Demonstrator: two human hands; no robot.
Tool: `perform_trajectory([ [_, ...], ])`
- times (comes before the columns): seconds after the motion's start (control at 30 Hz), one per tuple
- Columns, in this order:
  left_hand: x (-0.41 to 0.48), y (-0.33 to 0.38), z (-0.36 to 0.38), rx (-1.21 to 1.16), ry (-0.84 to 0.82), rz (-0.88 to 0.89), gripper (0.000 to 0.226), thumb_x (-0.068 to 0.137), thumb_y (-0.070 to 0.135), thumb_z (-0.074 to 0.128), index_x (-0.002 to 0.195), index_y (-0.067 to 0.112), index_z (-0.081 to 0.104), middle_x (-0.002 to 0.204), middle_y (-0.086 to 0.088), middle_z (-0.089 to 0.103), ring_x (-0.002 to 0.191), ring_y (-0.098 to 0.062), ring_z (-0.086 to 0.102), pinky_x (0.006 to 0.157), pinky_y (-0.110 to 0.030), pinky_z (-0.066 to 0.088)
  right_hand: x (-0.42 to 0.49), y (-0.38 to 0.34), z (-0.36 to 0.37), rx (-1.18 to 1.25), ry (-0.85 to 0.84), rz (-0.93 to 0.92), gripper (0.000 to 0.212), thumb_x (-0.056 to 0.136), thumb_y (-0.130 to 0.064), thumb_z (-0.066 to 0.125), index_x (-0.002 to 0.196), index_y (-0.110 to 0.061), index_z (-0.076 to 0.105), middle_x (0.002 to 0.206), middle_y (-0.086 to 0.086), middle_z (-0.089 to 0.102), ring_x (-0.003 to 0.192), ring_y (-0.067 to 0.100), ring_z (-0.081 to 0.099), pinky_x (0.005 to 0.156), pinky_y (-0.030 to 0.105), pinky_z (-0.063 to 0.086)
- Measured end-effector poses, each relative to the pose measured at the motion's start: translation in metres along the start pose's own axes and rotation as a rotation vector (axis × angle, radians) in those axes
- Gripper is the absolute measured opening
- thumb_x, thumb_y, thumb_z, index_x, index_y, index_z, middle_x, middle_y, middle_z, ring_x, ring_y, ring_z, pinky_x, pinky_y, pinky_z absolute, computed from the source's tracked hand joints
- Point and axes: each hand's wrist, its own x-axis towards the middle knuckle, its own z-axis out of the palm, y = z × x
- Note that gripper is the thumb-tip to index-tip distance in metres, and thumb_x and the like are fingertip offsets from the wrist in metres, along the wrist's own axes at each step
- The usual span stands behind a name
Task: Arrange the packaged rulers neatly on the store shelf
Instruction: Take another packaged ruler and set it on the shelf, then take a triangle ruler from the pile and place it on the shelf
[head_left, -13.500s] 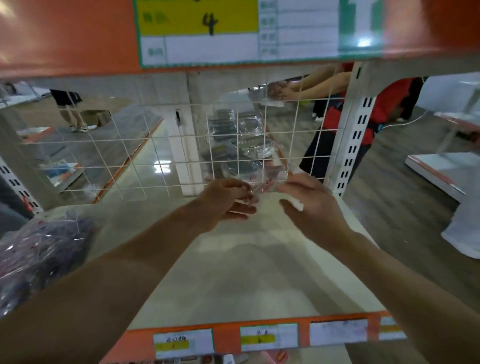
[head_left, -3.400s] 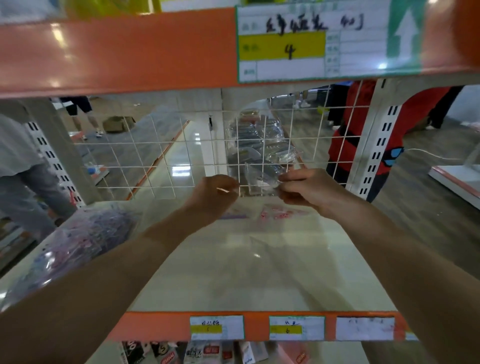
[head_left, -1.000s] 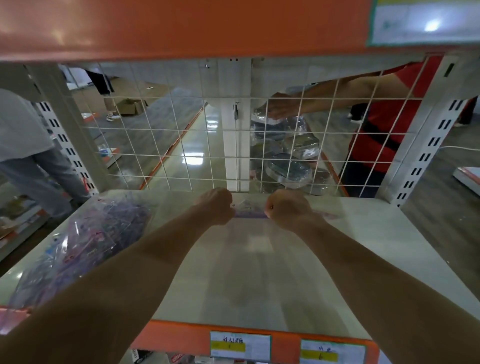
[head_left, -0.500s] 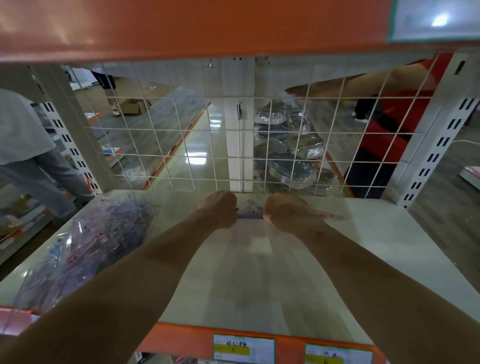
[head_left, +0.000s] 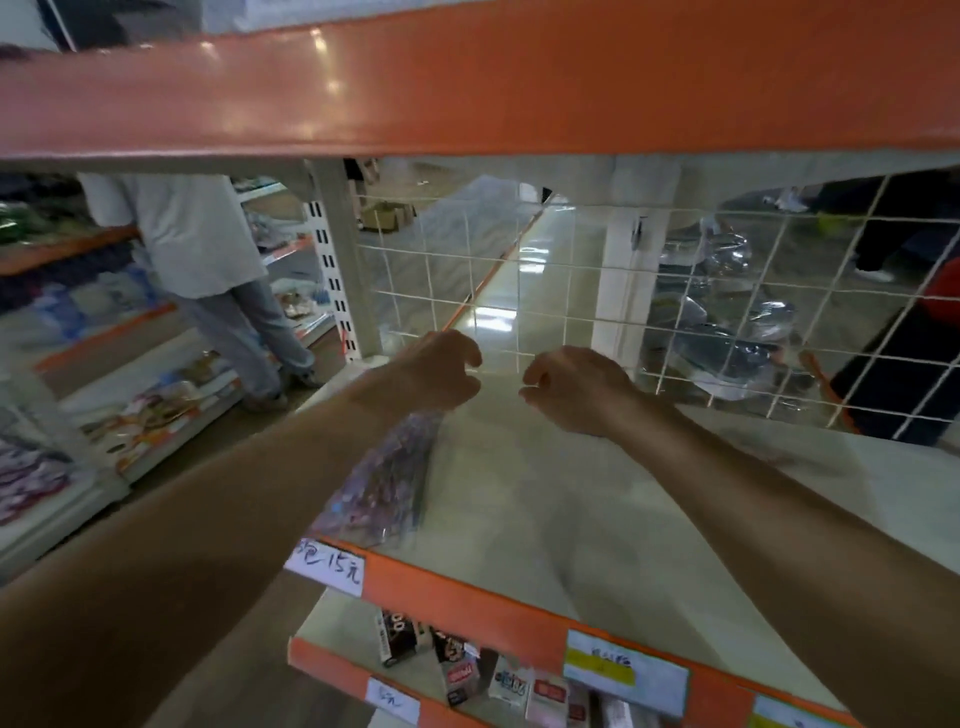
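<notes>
Clear bag of packaged rulers (head_left: 382, 483) lies at the front-left corner of the shelf (head_left: 545, 493), long side running front to back, its near end just above a handwritten price tag (head_left: 324, 566) on the orange front strip. The pale board to the bag's right is bare.

Left hand (head_left: 441, 371) hovers over the back of the shelf, w/ its forearm crossing the bag's far end. Thumb & fingers are loosely curled w/ a gap between them, nothing seen in the grip. Right hand (head_left: 576, 387) is just beside it, apart, knuckles up, fingers hooked loosely, also holding nothing I can see.

Behind both hands stands a white wire grid (head_left: 519, 291); plastic-wrapped goods (head_left: 727, 338) are piled on its far side. An orange beam (head_left: 467, 88) runs overhead. Small boxes (head_left: 462, 670) stand on the level below. At left, a person in a white shirt (head_left: 192, 234) stands in the aisle.
</notes>
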Motion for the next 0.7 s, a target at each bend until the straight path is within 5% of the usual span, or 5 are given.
perform_trajectory([
  [0.1,-0.020,-0.032,-0.017,0.028,-0.002,-0.040,0.031,0.088,0.024,0.059,0.118,0.014,0.061,0.114,-0.008,0.062,0.097,-0.021,0.059,0.086,-0.025,0.044,0.009,-0.030,0.011,-0.012,-0.060,-0.079,0.032,0.096,-0.034,0.048,0.118,-0.019,0.064,0.128,0.001,0.058,0.117,0.023,0.053,0.097,0.034,0.042],
  [0.23,-0.046,-0.066,-0.032,0.041,-0.009,-0.122,0.034,0.092,0.025,0.056,0.123,0.011,0.059,0.124,-0.007,0.058,0.113,-0.021,0.054,0.095,-0.023,0.037,0.012,-0.064,0.026,0.113,-0.108,-0.117,0.023,0.092,-0.029,0.053,0.084,-0.011,0.065,0.092,0.008,0.064,0.089,0.026,0.061,0.076,0.030,0.044],
  [0.47,-0.072,-0.114,-0.034,0.045,-0.034,-0.239,0.033,0.091,0.027,0.057,0.122,0.015,0.062,0.125,-0.001,0.059,0.111,-0.014,0.056,0.092,-0.020,0.039,0.019,-0.112,0.054,0.162,-0.121,-0.078,0.036,0.088,-0.037,0.056,0.109,-0.008,0.064,0.110,0.011,0.064,0.101,0.029,0.060,0.080,0.032,0.044],
  [0.63,-0.077,-0.138,-0.030,-0.034,-0.081,-0.264,0.032,0.085,0.029,0.062,0.116,0.021,0.065,0.120,-0.002,0.062,0.095,-0.018,0.064,0.088,-0.032,0.052,0.027,-0.126,0.068,0.094,-0.141,0.039,0.040,0.083,-0.047,0.058,0.107,-0.015,0.058,0.107,0.007,0.060,0.103,0.028,0.058,0.072,0.029,0.036],
  [0.7,-0.078,-0.139,-0.027,-0.076,-0.095,-0.249,0.033,0.086,0.029,0.062,0.117,0.020,0.064,0.119,-0.001,0.061,0.096,-0.018,0.063,0.089,-0.032,0.053,0.029,-0.125,0.073,0.137,-0.170,0.060,0.031,0.080,-0.042,0.064,0.088,-0.014,0.058,0.089,0.003,0.059,0.088,0.024,0.058,0.063,0.027,0.036],
])
